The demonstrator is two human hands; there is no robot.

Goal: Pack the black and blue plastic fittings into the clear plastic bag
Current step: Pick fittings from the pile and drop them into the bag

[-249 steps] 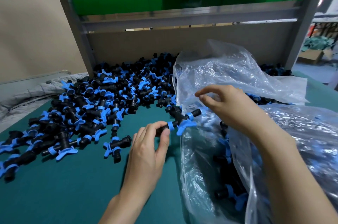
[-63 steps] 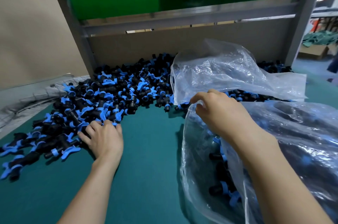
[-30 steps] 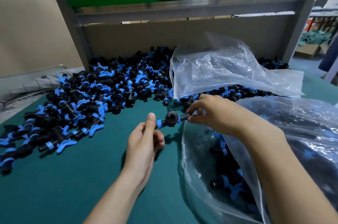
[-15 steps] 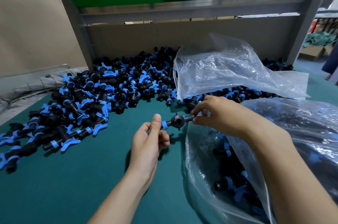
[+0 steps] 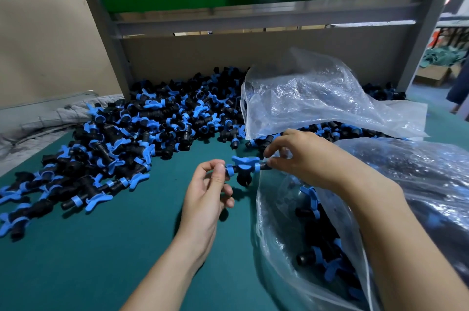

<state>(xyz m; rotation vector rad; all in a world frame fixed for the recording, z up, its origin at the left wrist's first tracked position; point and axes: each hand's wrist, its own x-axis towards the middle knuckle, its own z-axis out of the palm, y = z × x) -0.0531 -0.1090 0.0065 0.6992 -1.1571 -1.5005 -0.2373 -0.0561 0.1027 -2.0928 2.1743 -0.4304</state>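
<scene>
One black and blue plastic fitting (image 5: 244, 167) hangs in the air between my two hands, just left of the mouth of the clear plastic bag (image 5: 276, 239). My left hand (image 5: 209, 196) pinches its left end with thumb and fingers. My right hand (image 5: 302, 155) pinches its right end and also keeps the bag's rim up. The fitting's blue wing handle faces up. Several fittings lie inside the bag. A big pile of loose fittings (image 5: 132, 138) covers the green table (image 5: 101, 247) to the left and behind.
A second crumpled clear bag (image 5: 317, 97) lies over fittings at the back right. A cardboard wall and a grey metal frame (image 5: 253, 21) close off the back. Grey padded cloth (image 5: 33, 122) lies at the left edge.
The fitting held by both hands has been turned, so its blue handle now faces up instead of its round black port facing me. Earlier my left hand fetched it from the pile.
</scene>
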